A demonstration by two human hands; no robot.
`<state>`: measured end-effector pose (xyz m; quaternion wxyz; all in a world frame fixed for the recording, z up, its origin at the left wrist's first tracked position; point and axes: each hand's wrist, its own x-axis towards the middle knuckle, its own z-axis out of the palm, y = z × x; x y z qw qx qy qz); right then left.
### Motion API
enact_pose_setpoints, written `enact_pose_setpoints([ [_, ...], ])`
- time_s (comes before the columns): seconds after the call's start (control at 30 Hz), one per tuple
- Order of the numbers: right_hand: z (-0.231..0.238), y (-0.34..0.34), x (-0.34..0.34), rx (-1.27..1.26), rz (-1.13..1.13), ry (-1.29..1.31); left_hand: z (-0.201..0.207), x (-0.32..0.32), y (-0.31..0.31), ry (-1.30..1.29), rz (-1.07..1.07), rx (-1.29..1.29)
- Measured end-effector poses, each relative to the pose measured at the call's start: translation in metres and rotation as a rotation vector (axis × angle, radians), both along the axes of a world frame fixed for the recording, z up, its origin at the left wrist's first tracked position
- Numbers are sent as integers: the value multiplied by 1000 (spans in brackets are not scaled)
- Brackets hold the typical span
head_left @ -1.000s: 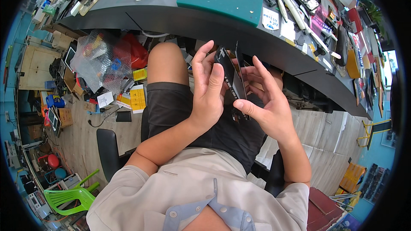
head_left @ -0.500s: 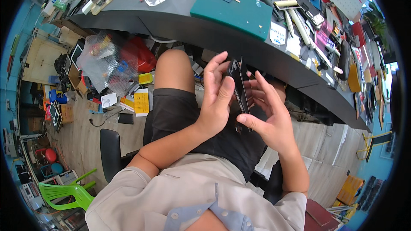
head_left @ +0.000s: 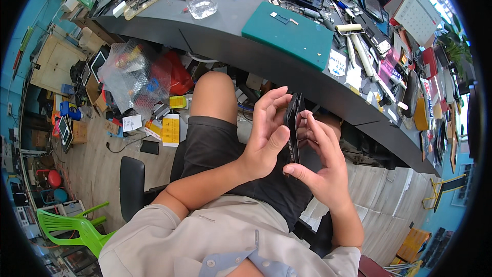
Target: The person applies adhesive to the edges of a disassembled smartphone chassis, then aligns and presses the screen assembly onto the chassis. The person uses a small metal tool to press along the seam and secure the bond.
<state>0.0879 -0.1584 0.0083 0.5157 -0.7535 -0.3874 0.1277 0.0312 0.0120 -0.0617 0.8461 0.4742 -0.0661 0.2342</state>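
Over my lap, a thin dark phone stands almost edge-on between my two hands. It looks like two flat dark layers, close together, with small metallic details along the edge. My left hand grips its left side, thumb up near the edge and fingers curving behind. My right hand holds the right side, with its thumb at the lower end and its fingers against the far face. The phone's broad faces are mostly hidden from this angle.
A grey workbench curves ahead, carrying a green mat, a clear bottle and piles of phone parts and tools. Bubble wrap and boxes lie below at left. A black armrest and a green chair stand at left.
The two dark layers of the phone look closer together. My hands and the phone sit slightly lower in view, and the whole view has shifted, bringing more of the bottle in.
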Motion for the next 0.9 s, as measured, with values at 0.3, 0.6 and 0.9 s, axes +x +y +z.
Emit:
enact_pose_setpoints([
  [0.3, 2, 0, -4, -6, -15, -92, 7, 0, -3, -79, -56, -64],
  [0.6, 0, -1, -3, -33, 21, -137, 1, 0, -2, -73, -57, -18],
  [0.9, -3, 1, -4, -10, 19, -186, 2, -2, 0, -99, -50, 22],
])
